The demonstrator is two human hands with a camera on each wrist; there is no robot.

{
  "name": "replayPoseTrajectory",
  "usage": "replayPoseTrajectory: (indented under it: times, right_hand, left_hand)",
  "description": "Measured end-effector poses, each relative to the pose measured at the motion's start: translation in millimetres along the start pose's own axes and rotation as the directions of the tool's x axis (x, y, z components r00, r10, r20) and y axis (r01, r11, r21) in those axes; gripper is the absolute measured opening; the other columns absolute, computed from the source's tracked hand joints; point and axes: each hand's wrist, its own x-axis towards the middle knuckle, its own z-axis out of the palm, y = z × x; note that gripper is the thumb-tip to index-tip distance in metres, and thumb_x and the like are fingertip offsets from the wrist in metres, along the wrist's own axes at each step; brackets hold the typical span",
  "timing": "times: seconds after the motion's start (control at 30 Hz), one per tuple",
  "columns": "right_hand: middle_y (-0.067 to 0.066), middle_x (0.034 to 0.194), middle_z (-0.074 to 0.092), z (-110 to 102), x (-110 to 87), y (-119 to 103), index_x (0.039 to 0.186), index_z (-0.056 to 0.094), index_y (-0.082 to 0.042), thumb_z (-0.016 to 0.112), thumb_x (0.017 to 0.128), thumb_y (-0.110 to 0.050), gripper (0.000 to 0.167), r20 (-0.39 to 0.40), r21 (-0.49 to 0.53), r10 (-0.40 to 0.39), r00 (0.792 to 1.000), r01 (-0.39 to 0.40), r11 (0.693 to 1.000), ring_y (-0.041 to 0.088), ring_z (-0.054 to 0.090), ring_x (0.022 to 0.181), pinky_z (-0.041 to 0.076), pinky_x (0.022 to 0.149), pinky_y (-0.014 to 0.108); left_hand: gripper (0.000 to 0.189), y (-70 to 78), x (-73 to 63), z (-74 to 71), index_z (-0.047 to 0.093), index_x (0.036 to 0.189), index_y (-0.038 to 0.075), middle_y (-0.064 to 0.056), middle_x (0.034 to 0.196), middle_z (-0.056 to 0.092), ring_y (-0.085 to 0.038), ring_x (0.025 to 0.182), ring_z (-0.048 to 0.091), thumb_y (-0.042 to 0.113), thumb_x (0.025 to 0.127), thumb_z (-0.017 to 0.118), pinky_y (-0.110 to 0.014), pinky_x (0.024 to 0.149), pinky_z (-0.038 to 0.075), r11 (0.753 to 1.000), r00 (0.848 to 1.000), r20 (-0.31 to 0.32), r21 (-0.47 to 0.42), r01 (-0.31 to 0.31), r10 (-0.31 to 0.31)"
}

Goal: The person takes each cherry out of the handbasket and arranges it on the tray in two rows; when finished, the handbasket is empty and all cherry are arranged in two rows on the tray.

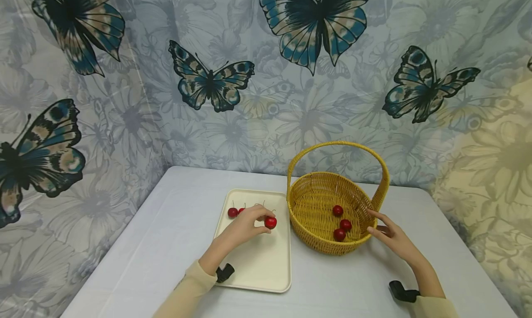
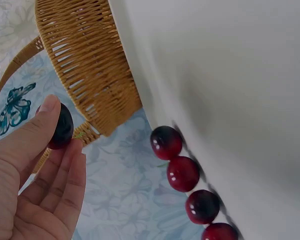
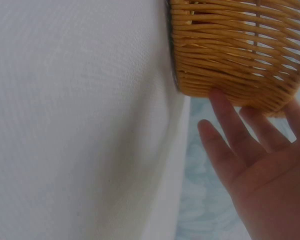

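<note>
My left hand (image 1: 245,223) pinches a dark red cherry (image 1: 270,223) between thumb and fingertips, above the right part of the cream tray (image 1: 266,267). In the left wrist view the held cherry (image 2: 63,127) shows a bit of green stem near the fingers. Several more cherries (image 2: 183,174) stand in a row on the tray, partly hidden behind the hand in the head view. On the right, my right hand (image 1: 395,239) touches the rim of the yellow wicker basket (image 1: 309,230), its fingers spread and fairly straight against the woven side. Three cherries (image 1: 339,235) lie inside the basket.
The basket's tall arched handle (image 1: 338,143) rises over its bowl, beside the tray's right edge. A white cloth covers the table (image 1: 137,258). Behind it hangs a floral curtain (image 1: 232,138) with butterflies. Black wrist-camera mounts (image 1: 402,292) sit at both sleeves.
</note>
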Motion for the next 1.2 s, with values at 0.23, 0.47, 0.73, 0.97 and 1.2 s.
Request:
replayPoseTrajectory:
  times: [0.23,0.47,0.73,0.97,1.2]
  right_hand:
    - [0.023,0.143,0.031,1,1.1,-1,0.145,0.028,-0.008,0.050,0.097,-0.022,0.054,-0.003,-0.004,-0.004,1.000,0.004,1.000,0.031,0.055,0.110,0.050,0.082,0.050]
    - [0.023,0.143,0.033,1,2.1,-3,0.144,0.030,-0.006,0.051,0.096,-0.023,0.054,-0.006,-0.012,-0.010,1.000,0.010,1.000,0.001,0.053,0.103,0.050,0.082,0.046]
    - [0.022,0.143,0.032,0,3.1,-4,0.144,0.030,-0.008,0.051,0.096,-0.021,0.054,-0.004,-0.013,-0.013,1.000,0.013,1.000,-0.016,0.043,0.098,0.051,0.081,0.040]
    - [0.023,0.143,0.032,0,1.6,-2,0.144,0.029,-0.008,0.051,0.096,-0.022,0.055,-0.002,-0.007,-0.009,1.000,0.009,1.000,-0.014,0.045,0.098,0.050,0.081,0.046]
    - [0.023,0.142,0.032,0,0.7,-1,0.144,0.030,-0.007,0.051,0.096,-0.022,0.054,-0.005,-0.015,-0.013,1.000,0.013,1.000,-0.012,0.047,0.099,0.049,0.079,0.026]
  left_hand:
    - [0.033,-10.3,-14.5,-8.5,0.066,0.105,0.016,0.006,0.098,0.062,-0.011,0.089,0.058,0.014,0.074,0.077,-0.028,0.081,0.050,0.999,0.999,-0.008,0.028,0.045,-0.045]
    - [0.033,-20.2,-30.5,-17.9,0.066,0.106,0.011,0.002,0.100,0.063,-0.016,0.089,0.058,0.009,0.075,0.076,-0.033,0.080,0.051,0.996,0.997,-0.006,0.032,0.080,-0.080]
    - [0.032,-30.7,-42.5,-31.5,0.066,0.103,0.007,0.000,0.100,0.064,-0.016,0.088,0.058,0.005,0.073,0.076,-0.033,0.079,0.051,0.993,0.994,0.002,0.057,0.107,-0.108]
    - [0.032,-40.1,-46.6,-40.1,0.066,0.102,0.009,0.001,0.099,0.064,-0.015,0.088,0.058,0.006,0.072,0.077,-0.035,0.079,0.051,0.984,0.984,0.048,0.065,0.166,-0.169]
    - [0.032,-47.8,-49.8,-46.6,0.067,0.099,0.009,0.002,0.094,0.065,-0.016,0.087,0.059,0.004,0.070,0.078,-0.036,0.077,0.051,0.971,0.970,0.061,0.074,0.229,-0.233]
